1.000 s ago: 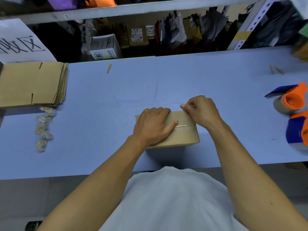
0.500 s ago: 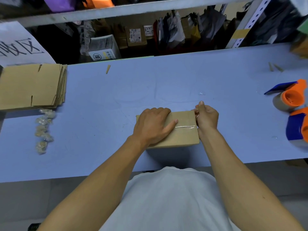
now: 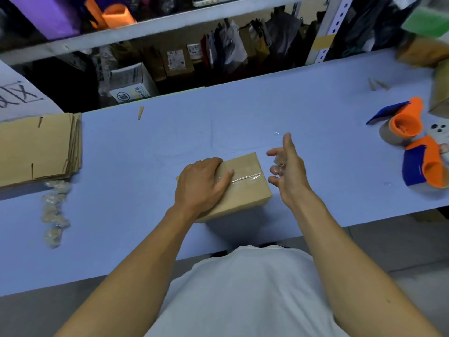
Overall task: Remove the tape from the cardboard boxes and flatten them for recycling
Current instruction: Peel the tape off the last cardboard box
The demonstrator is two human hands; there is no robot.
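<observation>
A person's left hand [image 3: 202,183] is pressing flat on a taped cardboard box [image 3: 239,184] on the worktop [image 3: 243,117]; the open-fingered right hand [image 3: 288,170] is hovering beside it, apparently readying to pinch the tape [image 3: 245,179] end next.

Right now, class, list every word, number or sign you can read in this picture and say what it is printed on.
"区": large black handwritten character on the white paper sign at far left, its left part cut off by the frame.
"厚": circled character on the white carton under the shelf; the smaller print beside it is too blurred to read.
Labels on the brown cartons behind: too small to read.
The taped box shows no print.
</observation>
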